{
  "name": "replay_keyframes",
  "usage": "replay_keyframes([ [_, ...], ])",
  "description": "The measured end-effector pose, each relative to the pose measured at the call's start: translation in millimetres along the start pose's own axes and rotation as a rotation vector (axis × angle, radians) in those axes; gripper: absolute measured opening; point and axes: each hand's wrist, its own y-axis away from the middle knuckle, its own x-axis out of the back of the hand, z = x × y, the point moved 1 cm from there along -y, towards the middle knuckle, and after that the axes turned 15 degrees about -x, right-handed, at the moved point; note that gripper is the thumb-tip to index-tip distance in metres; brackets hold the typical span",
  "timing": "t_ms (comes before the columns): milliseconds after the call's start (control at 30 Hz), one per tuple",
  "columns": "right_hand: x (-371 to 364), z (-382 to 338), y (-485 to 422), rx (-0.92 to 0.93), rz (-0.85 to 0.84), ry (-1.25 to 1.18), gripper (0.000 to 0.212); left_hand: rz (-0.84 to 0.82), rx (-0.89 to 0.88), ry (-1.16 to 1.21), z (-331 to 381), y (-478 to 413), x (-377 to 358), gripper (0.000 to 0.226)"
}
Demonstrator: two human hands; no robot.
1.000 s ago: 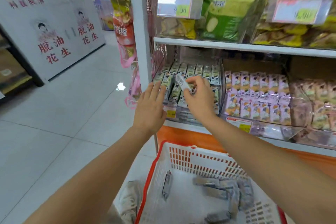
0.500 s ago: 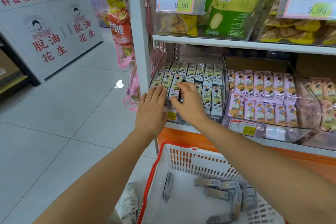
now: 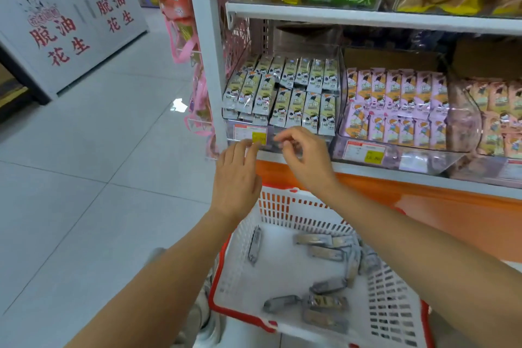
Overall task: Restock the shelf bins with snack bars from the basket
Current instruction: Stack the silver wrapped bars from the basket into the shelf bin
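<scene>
A clear shelf bin (image 3: 337, 65) at the shelf's left end holds rows of green-and-silver snack bars (image 3: 293, 90). Below it stands a white basket with a red rim (image 3: 240, 311), and several silver-wrapped bars (image 3: 324, 251) lie loose on its bottom. My left hand (image 3: 236, 178) hovers with straight fingers in front of the bin's price label (image 3: 251, 135). Beside it, my right hand (image 3: 305, 158) hangs just below the bin's front edge, fingers loosely curled, holding nothing.
A second bin (image 3: 401, 150) with pink snack bars sits to the right, and a third with orange packs (image 3: 500, 116) beyond it. Bagged snacks fill the shelf above (image 3: 367, 13). Pink bags (image 3: 195, 85) hang off the shelf post. White tiled floor (image 3: 84, 164) spreads to the left.
My right hand put a bar into the green bin and came out without it. Both hands have drawn back and down from the bin toward the basket.
</scene>
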Motion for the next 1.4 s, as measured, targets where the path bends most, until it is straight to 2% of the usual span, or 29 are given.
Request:
replay_keyframes([
  [100,-12,35,33,-0.109,-0.1,0.078,0.019,-0.125,0.041,0.063,11,33,-28,0.045],
  [167,-25,65,52,-0.188,-0.177,0.152,0.019,-0.2,0.094,0.085,14,52,-47,0.05],
  [267,-45,114,74,-0.396,-0.344,0.336,0.019,-0.406,0.225,0.085,14,78,-74,0.057],
  [333,-53,146,89,-0.534,-0.478,0.485,0.026,-0.476,0.275,0.09,14,91,-93,0.06],
  [433,-55,188,111,-0.678,-0.564,0.608,0.037,-0.488,0.221,0.129,26,101,-121,0.061],
  [567,-50,240,135,-0.805,-0.668,0.706,0.047,-0.642,0.058,0.224,49,105,-171,0.055],
  [633,-47,263,146,-0.817,-0.676,0.761,0.05,-0.714,0.028,0.273,56,103,-200,0.054],
  [733,-44,289,156,-0.754,-0.599,0.86,0.063,-0.799,0.018,0.319,64,98,-240,0.056],
  [900,-46,318,162,-0.651,-0.536,0.997,0.077,-0.787,0.004,0.345,76,78,-291,0.055],
  [1033,-46,334,162,-0.715,-0.556,1.034,0.08,-0.79,0.023,0.362,84,68,-321,0.062],
  [1100,-45,339,165,-0.685,-0.594,1.089,0.077,-0.829,0.014,0.356,88,67,-335,0.066],
  [1200,-48,342,168,-0.685,-0.579,1.049,0.07,-0.829,0.039,0.322,92,68,-347,0.067],
  [1400,-60,341,163,-0.605,-0.606,1.135,0.057,-0.915,0.037,0.228,89,89,-347,0.045],
])
